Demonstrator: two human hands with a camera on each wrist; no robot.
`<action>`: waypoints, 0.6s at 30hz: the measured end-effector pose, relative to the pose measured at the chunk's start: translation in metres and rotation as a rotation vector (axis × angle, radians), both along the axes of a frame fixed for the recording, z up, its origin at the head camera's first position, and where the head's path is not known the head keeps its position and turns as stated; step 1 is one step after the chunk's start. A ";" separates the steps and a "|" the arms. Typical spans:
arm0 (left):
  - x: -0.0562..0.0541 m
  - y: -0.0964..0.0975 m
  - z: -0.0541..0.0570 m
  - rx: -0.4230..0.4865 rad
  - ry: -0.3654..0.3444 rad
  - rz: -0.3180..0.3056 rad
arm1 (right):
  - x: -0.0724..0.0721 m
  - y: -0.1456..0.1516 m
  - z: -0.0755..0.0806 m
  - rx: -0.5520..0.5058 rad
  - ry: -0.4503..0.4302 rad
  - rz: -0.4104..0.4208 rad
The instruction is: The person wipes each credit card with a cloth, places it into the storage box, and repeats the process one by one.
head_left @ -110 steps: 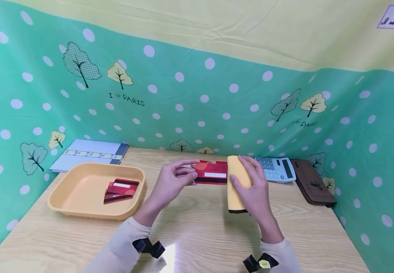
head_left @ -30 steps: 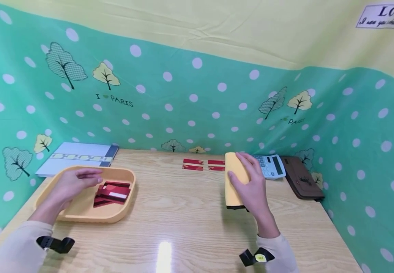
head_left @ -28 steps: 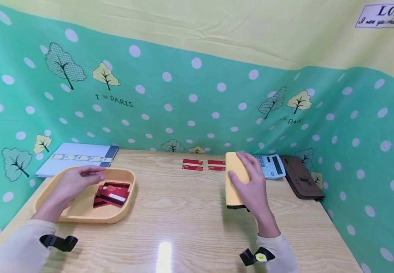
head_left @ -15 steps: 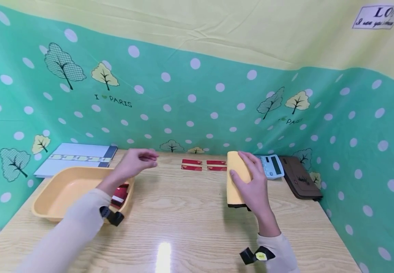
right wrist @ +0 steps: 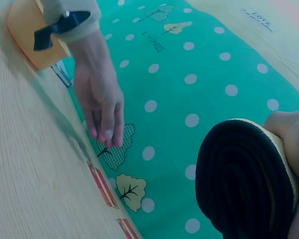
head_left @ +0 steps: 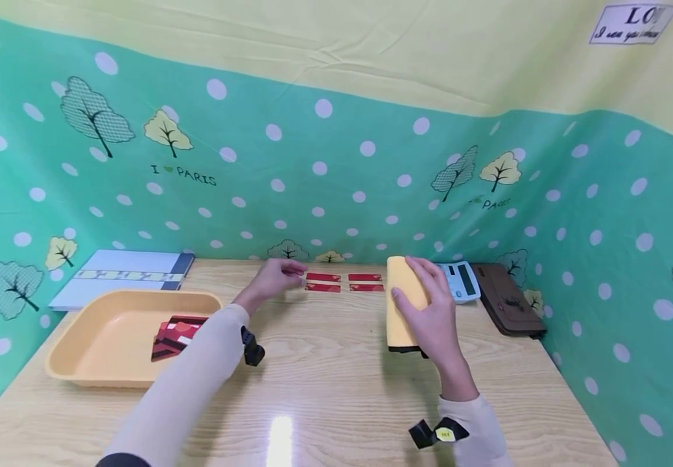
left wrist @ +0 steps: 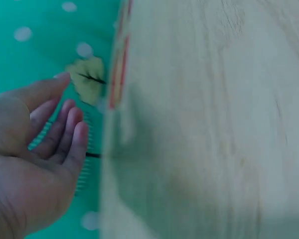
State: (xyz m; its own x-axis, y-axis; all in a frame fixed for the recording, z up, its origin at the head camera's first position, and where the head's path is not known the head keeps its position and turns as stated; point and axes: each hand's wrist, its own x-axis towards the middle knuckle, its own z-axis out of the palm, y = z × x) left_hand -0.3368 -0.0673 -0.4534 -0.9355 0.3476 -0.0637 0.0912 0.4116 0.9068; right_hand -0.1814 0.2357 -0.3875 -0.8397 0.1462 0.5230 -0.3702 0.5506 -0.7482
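My left hand [head_left: 276, 279] is over the back of the table, fingers loosely bent with nothing between them. Its fingertips are right at the left end of a flat red piece with a pale middle band [head_left: 323, 277]; a similar red piece [head_left: 366, 277] lies to the right. In the left wrist view the thumb stands apart from the fingers. My right hand [head_left: 432, 308] grips a rolled-up yellow cloth [head_left: 402, 311], held upright. Its black inner layers [right wrist: 241, 174] show as a spiral in the right wrist view.
A peach plastic basin [head_left: 100, 305] stands at the left with several red cards [head_left: 167, 344] in it, partly hidden by my left sleeve. Behind it lies a pale blue folder [head_left: 120, 263]. A light blue calculator [head_left: 460, 282] and a brown wallet [head_left: 506, 301] lie at the back right.
My left hand held a red card beside the roll, then was over the basin, where another card now lies. It has since moved right to the red pieces. The right hand stays on the roll.
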 end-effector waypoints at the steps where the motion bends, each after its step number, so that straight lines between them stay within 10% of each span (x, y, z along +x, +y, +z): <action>1: -0.003 0.002 -0.005 -0.008 -0.004 -0.002 | 0.000 0.001 0.000 0.001 -0.002 0.000; 18: -0.029 0.021 -0.035 -0.200 0.071 -0.118 | -0.002 0.010 0.001 0.006 -0.022 -0.036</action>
State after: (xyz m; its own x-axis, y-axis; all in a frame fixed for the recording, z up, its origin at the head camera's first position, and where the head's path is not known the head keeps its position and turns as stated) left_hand -0.3660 -0.0459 -0.4886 -0.8937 0.4418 -0.0779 0.2097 0.5650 0.7980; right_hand -0.1829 0.2455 -0.3865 -0.8451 0.1735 0.5056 -0.3337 0.5677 -0.7526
